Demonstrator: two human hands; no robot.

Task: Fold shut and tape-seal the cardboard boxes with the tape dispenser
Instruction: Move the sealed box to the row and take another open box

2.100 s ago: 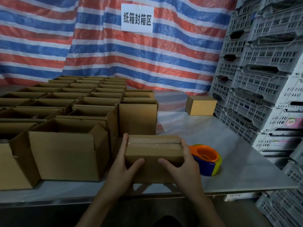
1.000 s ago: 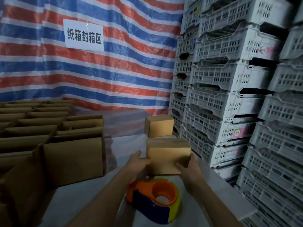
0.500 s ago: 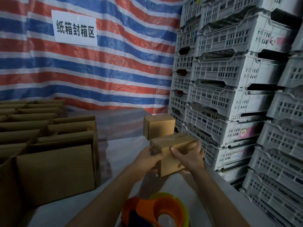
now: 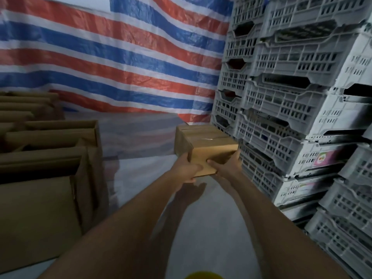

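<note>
— What do the hands show?

— The left hand (image 4: 186,168) clasps the near left corner of a taped cardboard box (image 4: 213,153), thumb on the front face, fingers curled beneath. The right hand (image 4: 225,166) grips the lower right edge the same way. The box hangs above the table (image 4: 201,228) at arms' length, just in front of a second sealed box (image 4: 193,128) beside the stacked plastic crates (image 4: 291,97). Whether the two boxes touch cannot be told.

— How does it lie?

— Taped top up, long axis roughly across the person's view, near left corner turned towards the camera.

— What could go wrong?

— The set-down, most likely. Both grips sit low on the near side, so the far end may dip and knock the second box, or the right end may catch the crates. Fingers under the base could be pinched. At left stand open boxes (image 4: 50,158); at the bottom edge shows the yellow rim of what is probably the tape dispenser (image 4: 203,275).
</note>
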